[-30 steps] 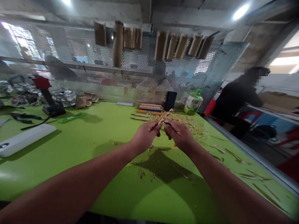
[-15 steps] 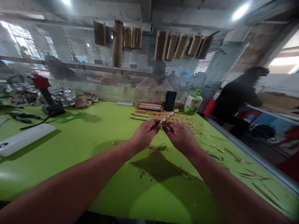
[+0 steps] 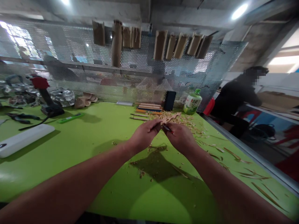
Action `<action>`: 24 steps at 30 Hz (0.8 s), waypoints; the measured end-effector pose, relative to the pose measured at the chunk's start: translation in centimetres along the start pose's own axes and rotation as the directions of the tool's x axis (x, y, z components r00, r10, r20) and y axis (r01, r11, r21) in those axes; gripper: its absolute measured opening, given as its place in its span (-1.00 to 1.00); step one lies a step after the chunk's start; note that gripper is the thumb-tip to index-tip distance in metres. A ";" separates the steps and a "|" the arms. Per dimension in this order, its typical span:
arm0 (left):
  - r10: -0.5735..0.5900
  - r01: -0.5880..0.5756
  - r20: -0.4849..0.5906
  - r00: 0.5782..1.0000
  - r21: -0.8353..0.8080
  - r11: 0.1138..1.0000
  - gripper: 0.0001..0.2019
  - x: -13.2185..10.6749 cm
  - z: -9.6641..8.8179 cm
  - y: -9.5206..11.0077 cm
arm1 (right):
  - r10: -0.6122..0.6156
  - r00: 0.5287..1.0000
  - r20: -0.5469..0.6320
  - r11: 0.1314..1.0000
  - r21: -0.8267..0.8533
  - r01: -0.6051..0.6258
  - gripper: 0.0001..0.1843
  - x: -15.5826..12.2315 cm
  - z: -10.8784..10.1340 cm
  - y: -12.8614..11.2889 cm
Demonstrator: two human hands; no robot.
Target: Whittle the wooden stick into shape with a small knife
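Above the green table, my left hand (image 3: 145, 134) is closed around a thin carved wooden piece (image 3: 173, 118) with wavy edges, its free end pointing away to the right. Close against it, my right hand (image 3: 181, 137) grips a small knife (image 3: 167, 128) with a dark blade and a bit of red on it. The fingertips of both hands meet at the near end of the piece, where the exact contact of blade and wood is hidden. Pale shavings (image 3: 190, 123) lie behind and beside the hands, with more crumbs below them.
Slim carving tools (image 3: 140, 119) and wooden strips (image 3: 149, 106) lie behind my hands, near a dark upright box (image 3: 170, 100) and a green-labelled bottle (image 3: 192, 102). At left are a cordless drill (image 3: 44, 93), pliers (image 3: 22, 117) and a white case (image 3: 26, 140). A person (image 3: 235, 96) sits at right.
The wooden piece has turned slightly, showing more of its flat face, and its far end sits a little lower and further right. The knife has tilted a little; both hands keep their hold.
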State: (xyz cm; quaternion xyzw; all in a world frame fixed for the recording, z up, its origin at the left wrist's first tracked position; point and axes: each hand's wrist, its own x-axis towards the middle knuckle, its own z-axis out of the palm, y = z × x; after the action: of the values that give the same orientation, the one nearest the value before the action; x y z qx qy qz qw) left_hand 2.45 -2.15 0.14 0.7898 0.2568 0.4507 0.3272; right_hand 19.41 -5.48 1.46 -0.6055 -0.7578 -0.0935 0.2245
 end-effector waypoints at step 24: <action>-0.040 0.042 -0.058 0.998 0.024 0.999 -0.76 -0.5 1.2 0.7 | 0.141 0.985 -0.096 0.958 -0.236 -0.161 -0.72 -0.3 1.0 -0.9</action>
State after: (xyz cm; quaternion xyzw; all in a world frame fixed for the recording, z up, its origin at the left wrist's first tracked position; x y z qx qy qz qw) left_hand 3.39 -3.31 -0.11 0.7752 0.2880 0.4631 0.3188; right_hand 18.35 -5.54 0.57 -0.6804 -0.6828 -0.1918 0.1845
